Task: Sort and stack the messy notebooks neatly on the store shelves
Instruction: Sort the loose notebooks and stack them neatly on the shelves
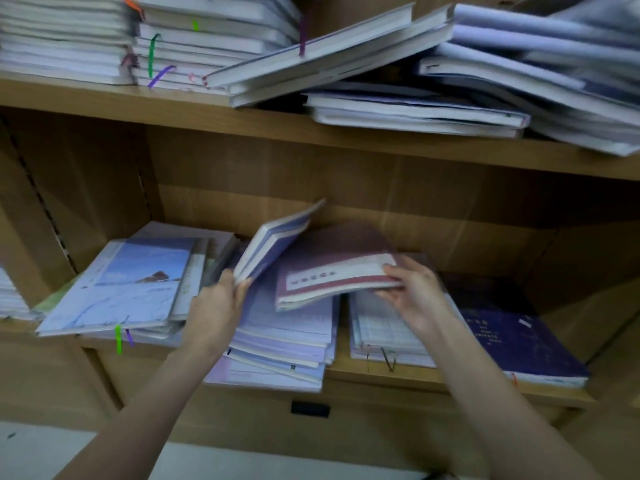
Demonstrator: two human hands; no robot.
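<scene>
Notebooks | left hand grip pinches tilted lilac notebook | right hand grip pinches maroon notebook | label blurred

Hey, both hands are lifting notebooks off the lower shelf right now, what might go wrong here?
1. The left hand pinches a tilted notebook by one corner; it may slip.
2. The middle pile juts over the shelf edge and could slide off if nudged.
3. The slanted books on the upper shelf lean unsupported and might topple.

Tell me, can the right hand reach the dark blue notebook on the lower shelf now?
Probably not yet: the right hand grips a maroon notebook. The dark blue notebook lies uncovered just beside that wrist, so the way looks free.
</scene>
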